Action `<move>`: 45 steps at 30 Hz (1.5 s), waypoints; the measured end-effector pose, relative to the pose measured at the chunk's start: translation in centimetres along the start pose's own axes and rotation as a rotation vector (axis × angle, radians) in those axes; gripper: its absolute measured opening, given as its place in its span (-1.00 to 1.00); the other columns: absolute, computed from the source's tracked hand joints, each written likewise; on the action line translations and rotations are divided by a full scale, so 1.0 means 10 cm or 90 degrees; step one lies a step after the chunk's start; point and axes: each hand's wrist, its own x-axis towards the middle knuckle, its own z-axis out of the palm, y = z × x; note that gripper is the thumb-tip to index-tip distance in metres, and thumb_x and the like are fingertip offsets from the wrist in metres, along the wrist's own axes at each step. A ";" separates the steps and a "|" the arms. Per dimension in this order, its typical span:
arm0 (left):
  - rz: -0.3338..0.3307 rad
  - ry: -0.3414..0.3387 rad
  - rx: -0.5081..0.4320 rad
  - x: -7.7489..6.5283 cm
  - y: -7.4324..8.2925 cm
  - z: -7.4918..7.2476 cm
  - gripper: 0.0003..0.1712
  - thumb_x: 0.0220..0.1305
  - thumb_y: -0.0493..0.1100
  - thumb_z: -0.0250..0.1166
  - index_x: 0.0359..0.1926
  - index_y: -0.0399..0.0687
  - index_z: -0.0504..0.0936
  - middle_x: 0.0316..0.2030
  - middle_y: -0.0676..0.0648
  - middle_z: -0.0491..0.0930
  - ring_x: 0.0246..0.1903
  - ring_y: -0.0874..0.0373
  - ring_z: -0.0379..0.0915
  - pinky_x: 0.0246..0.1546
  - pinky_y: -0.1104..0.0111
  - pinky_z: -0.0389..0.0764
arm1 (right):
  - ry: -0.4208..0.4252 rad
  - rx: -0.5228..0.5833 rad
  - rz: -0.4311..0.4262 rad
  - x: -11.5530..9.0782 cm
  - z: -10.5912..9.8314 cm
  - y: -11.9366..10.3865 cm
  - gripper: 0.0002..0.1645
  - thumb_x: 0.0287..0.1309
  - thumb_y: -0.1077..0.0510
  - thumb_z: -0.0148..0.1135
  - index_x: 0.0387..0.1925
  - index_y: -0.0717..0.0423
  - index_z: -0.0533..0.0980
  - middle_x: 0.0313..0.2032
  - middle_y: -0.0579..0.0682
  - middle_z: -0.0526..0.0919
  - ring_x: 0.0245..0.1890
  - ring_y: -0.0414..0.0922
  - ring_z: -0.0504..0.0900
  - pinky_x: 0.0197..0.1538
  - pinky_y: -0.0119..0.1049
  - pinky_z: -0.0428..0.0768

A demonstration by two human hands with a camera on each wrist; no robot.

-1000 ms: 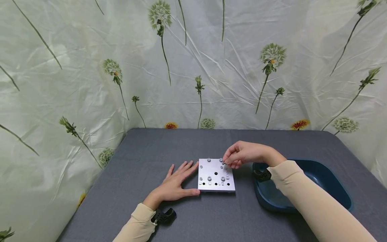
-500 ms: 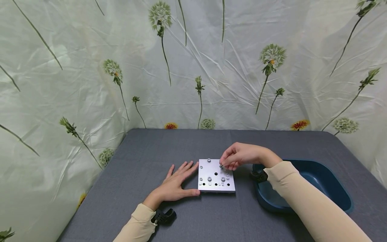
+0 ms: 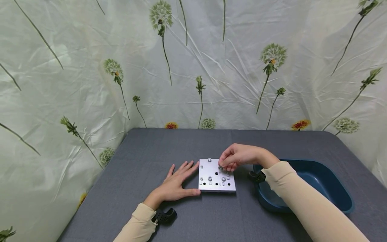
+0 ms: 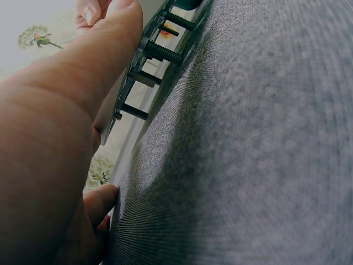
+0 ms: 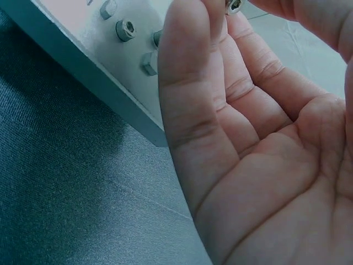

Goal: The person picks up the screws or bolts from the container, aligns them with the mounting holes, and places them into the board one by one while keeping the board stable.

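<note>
A flat silver metal plate (image 3: 208,172) bears several socket head screws and dark holes. My left hand (image 3: 175,186) lies with fingers straight and spread, index fingertip and thumb tip at the plate's left edge. Over the plate's upper right part, my right hand (image 3: 234,159) pinches a small socket head screw (image 5: 235,5) between thumb and fingers. Its hex socket shows in the right wrist view; its lower end is hidden by the fingers. In the left wrist view, threaded screw shanks (image 4: 164,53) stick out beneath the plate, which stands raised off the cloth.
A dark blue tray (image 3: 320,178) stands to the right, partly under my right forearm. Grey cloth (image 3: 169,144) covers the table. A pale curtain with printed flowers (image 3: 187,67) hangs behind its back edge. Black wrist straps (image 3: 164,215) sit on both wrists.
My right hand has shifted slightly left and down over the plate, the screw still pinched, and now covers the plate's upper right corner screw. The left hand and plate stay put.
</note>
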 end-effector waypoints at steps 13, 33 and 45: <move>0.010 0.013 -0.013 -0.02 0.01 0.01 0.16 0.26 0.41 0.46 0.73 0.38 0.09 0.71 -0.12 0.12 0.74 -0.19 -0.14 0.62 -0.39 -0.39 | -0.010 0.002 0.002 0.07 0.03 0.01 -0.77 0.48 0.22 0.28 -0.01 0.31 0.70 -0.33 -0.10 0.74 -0.33 -0.26 0.65 -0.19 -0.40 0.67; -0.005 -0.003 -0.004 0.00 0.02 -0.01 0.14 0.30 0.41 0.44 0.73 0.44 0.06 0.72 -0.04 0.07 0.75 -0.10 -0.19 0.64 -0.36 -0.40 | -0.040 -0.028 0.031 0.13 0.09 -0.03 -0.78 0.46 0.22 0.30 -0.05 0.31 0.72 -0.42 -0.12 0.72 -0.39 -0.30 0.63 -0.28 -0.44 0.62; -0.008 -0.005 -0.005 0.00 0.03 -0.01 0.13 0.30 0.41 0.44 0.73 0.44 0.06 0.72 -0.05 0.07 0.75 -0.11 -0.19 0.63 -0.37 -0.41 | -0.034 -0.042 0.033 0.14 0.12 -0.07 -0.81 0.43 0.24 0.31 -0.09 0.30 0.72 -0.44 -0.11 0.71 -0.42 -0.31 0.61 -0.30 -0.46 0.61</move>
